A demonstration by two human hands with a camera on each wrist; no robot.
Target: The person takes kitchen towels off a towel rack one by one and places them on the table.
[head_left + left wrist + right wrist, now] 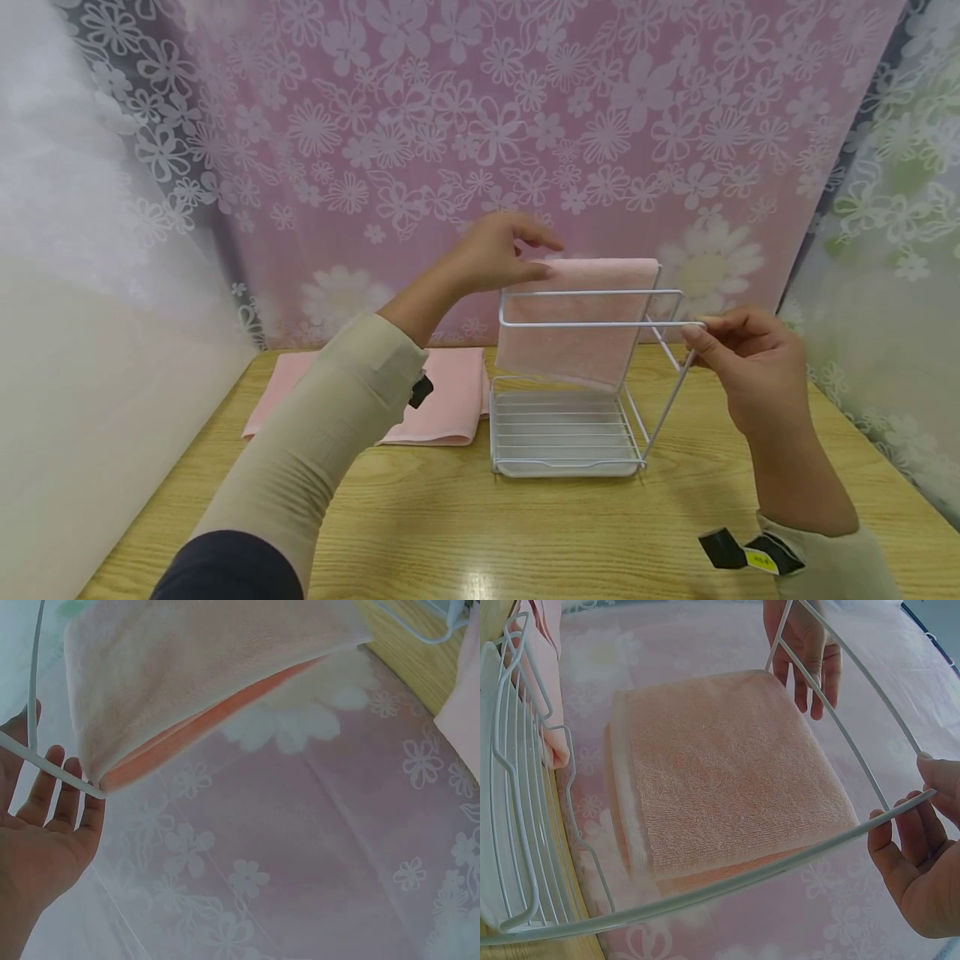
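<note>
A white wire rack (592, 324) stands on the table with a pink towel (577, 333) draped over its rear top bar. My left hand (498, 254) is at the towel's left end, thumb and fingers apart. Seen from the left wrist, the fingers of this left hand (64, 825) lie behind the white bar beside the towel's edge. My right hand (757, 358) pinches the rack's upper right corner between thumb and fingers. In the right wrist view the right hand (930, 862) grips that bar, and the left hand's fingers extend loosely past the far bars.
Another folded pink towel (442, 400) lies on the wooden table (420, 517), left of the rack and partly behind my left forearm. A pale tray (566, 469) sits under the wire shelf at the rack's base. Behind the table hangs a pink flowered sheet (450, 125).
</note>
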